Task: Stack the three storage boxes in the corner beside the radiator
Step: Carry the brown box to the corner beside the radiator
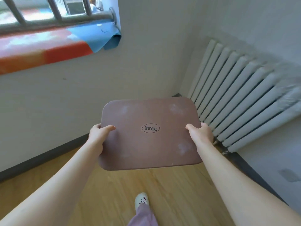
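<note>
A storage box with a dusty pink-brown lid [146,144] marked "three" fills the middle of the head view; only its lid shows. My left hand [97,136] grips its left edge, thumb on top. My right hand [201,134] grips its right edge the same way. The box hangs above the floor in front of the corner [176,94], just left of the white radiator [244,98]. Whatever lies under the box is hidden. No other storage box is in view.
White walls meet at the corner, with a dark baseboard [48,154] along the wooden floor [114,193]. A windowsill with a red and blue cover [48,46] is at upper left. My foot in a white clog [141,200] is near the bottom.
</note>
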The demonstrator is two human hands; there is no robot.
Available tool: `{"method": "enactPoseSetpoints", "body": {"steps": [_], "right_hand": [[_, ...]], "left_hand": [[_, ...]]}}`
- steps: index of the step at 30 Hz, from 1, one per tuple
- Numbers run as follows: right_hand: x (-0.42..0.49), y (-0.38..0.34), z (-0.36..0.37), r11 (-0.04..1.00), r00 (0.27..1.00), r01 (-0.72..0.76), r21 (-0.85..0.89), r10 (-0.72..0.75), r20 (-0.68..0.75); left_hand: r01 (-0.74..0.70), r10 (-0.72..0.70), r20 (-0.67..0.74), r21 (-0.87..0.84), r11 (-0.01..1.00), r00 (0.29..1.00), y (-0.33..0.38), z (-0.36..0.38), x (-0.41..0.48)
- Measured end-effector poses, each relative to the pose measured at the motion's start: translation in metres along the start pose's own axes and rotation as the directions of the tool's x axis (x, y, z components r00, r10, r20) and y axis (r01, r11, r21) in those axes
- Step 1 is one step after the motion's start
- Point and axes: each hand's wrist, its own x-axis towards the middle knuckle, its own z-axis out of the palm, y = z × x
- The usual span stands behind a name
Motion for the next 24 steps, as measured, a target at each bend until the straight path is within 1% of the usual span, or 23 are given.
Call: {"method": "enactPoseSetpoints", "body": {"steps": [3, 8, 11, 13, 19, 21, 24], "right_hand": [[0.051, -0.03, 0.004, 1.0, 1.0, -0.023, -0.012, 0.023, -0.014], [0.123, -0.06, 0.006, 0.996, 0.996, -0.084, -0.042, 0.084, -0.016], [0.172, -0.079, 0.01, 0.994, 0.997, -0.081, -0.068, 0.081, 0.001], [0.208, -0.093, 0.015, 0.993, 0.997, -0.069, -0.099, 0.071, 0.021], [0.337, -0.124, 0.045, 0.988, 0.985, -0.004, -0.152, 0.03, 0.167], [0.385, -0.132, 0.06, 0.979, 0.972, 0.043, -0.201, 0.006, 0.237], [0.45, -0.136, 0.082, 0.965, 0.948, 0.068, -0.252, 0.016, 0.318]], "left_hand": [[0.019, -0.019, 0.019, 0.03, 0.999, 1.0, 0.036, 0.037, 0.043], [0.062, -0.068, 0.058, 0.101, 0.993, 0.996, 0.079, 0.09, 0.098], [0.109, -0.117, 0.072, 0.115, 0.987, 0.99, 0.098, 0.118, 0.13], [0.142, -0.149, 0.054, 0.12, 0.983, 0.987, 0.106, 0.138, 0.151], [0.232, -0.228, -0.045, 0.09, 0.969, 0.973, 0.118, 0.208, 0.206], [0.279, -0.276, -0.081, 0.033, 0.96, 0.958, 0.115, 0.238, 0.223], [0.35, -0.356, -0.119, -0.067, 0.934, 0.927, 0.11, 0.284, 0.249]]}}
